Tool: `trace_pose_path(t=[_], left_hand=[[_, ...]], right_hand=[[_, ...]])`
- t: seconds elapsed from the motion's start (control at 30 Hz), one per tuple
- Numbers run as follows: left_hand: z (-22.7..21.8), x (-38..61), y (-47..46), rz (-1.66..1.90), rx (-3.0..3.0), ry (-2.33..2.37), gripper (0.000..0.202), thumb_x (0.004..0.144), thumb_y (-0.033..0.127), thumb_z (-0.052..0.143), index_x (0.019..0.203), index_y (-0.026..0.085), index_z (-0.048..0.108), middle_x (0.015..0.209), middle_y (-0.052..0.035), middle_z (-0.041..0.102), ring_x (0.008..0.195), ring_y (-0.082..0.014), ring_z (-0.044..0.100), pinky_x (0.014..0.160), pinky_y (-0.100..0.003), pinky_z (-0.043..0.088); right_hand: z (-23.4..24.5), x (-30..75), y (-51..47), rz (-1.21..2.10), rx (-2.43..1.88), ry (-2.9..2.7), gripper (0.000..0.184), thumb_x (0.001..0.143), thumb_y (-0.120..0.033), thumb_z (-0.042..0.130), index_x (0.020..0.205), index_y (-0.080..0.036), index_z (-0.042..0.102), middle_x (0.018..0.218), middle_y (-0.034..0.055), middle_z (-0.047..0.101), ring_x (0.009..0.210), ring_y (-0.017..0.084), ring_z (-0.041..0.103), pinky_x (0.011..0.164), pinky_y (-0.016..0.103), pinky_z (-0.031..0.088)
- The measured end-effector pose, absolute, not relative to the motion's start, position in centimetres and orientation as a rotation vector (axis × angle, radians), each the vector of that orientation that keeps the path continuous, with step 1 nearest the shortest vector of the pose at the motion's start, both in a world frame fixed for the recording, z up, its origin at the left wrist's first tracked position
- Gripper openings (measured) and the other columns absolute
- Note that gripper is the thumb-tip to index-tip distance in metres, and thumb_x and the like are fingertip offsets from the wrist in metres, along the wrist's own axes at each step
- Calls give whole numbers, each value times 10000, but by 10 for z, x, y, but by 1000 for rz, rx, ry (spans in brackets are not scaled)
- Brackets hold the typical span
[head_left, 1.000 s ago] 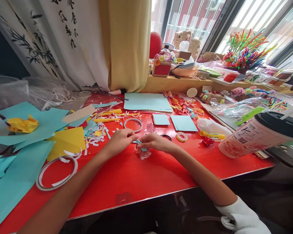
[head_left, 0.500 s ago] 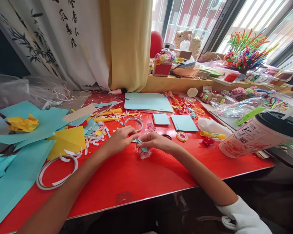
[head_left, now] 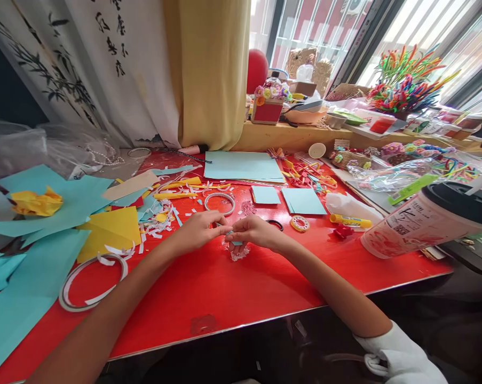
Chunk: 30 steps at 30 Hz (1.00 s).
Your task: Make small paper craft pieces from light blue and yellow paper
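Just above the red table, my left hand [head_left: 200,230] and my right hand [head_left: 257,232] meet at their fingertips. Between them is a small folded piece of light blue paper [head_left: 236,242], mostly hidden by the fingers. My right hand is closed around it, and the left thumb and fingers pinch its left end. Behind the hands lie a white roll of tape [head_left: 220,196], a small stack of blue paper squares [head_left: 265,195] and a larger stack of blue squares [head_left: 303,201]. A black ring [head_left: 275,224] sits right beside the right hand.
Blue sheets [head_left: 60,197], yellow paper [head_left: 110,232], paper scraps and a large tape roll [head_left: 93,282] cover the left. A lidded drink cup [head_left: 420,224] leans at the right, near a yellow glue stick [head_left: 350,220]. A sheet stack [head_left: 243,166] lies at the back.
My fingertips have come closer together over the blue paper, and less of it shows. The left fingers have shifted slightly right. The things on the table stay put.
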<state>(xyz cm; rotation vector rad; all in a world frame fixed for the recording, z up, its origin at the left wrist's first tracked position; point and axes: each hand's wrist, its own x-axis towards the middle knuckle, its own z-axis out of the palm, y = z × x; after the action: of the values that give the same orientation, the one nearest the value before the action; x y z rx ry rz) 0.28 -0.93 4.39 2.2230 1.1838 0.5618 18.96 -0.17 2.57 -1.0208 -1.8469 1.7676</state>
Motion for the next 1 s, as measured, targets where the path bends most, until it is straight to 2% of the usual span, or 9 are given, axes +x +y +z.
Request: trace_pose_path(t=[0.33, 0.5, 0.7, 0.8, 0.9, 1.0], left_hand=[[41, 7, -11, 515, 2322, 1217, 252, 825, 343, 435, 734, 170, 594, 773, -20, 611, 717, -146, 517, 649, -256, 365], [37, 5, -9, 541, 2307, 1183, 241, 831, 340, 424, 769, 181, 595, 783, -6, 613, 690, -134, 515, 632, -244, 367], [35, 8, -9, 638, 2312, 1185, 248, 839, 345, 426, 769, 176, 592, 811, -25, 607, 768, -155, 535, 703, -263, 395], [33, 2, -2, 792, 2239, 1180, 281, 879, 344, 344, 930, 197, 579, 965, -38, 589, 916, -162, 532, 829, -280, 403], [23, -13, 12, 901, 2281, 1356, 310, 880, 293, 329, 1107, 197, 517, 1080, -65, 528, 1020, -184, 493, 912, -333, 379], [8, -25, 23, 787, 2583, 1495, 300, 845, 252, 405, 1099, 199, 555, 1081, -99, 509, 1054, -247, 441, 925, -417, 356]], right_hand=[[25, 191, -3, 1827, -1025, -1898, 373, 676, -476, 649, 690, -110, 583, 631, 50, 650, 533, 122, 623, 518, 235, 508], [23, 191, -1, 1709, -1071, -1925, 358, 680, -462, 649, 706, -108, 604, 695, 62, 670, 587, 130, 639, 575, 246, 521], [23, 192, -1, 1703, -1021, -1949, 326, 728, -440, 611, 689, -119, 564, 654, 48, 650, 526, 113, 616, 564, 255, 522], [24, 194, 4, 1559, -1061, -1902, 319, 751, -433, 584, 681, -124, 549, 643, 46, 630, 539, 117, 609, 555, 256, 508], [27, 200, 12, 1268, -1094, -1791, 305, 784, -427, 541, 716, -130, 554, 703, 55, 629, 620, 118, 606, 624, 261, 501], [33, 207, 17, 1058, -1052, -1704, 293, 821, -421, 482, 764, -142, 552, 790, 62, 631, 725, 127, 604, 681, 259, 497]])
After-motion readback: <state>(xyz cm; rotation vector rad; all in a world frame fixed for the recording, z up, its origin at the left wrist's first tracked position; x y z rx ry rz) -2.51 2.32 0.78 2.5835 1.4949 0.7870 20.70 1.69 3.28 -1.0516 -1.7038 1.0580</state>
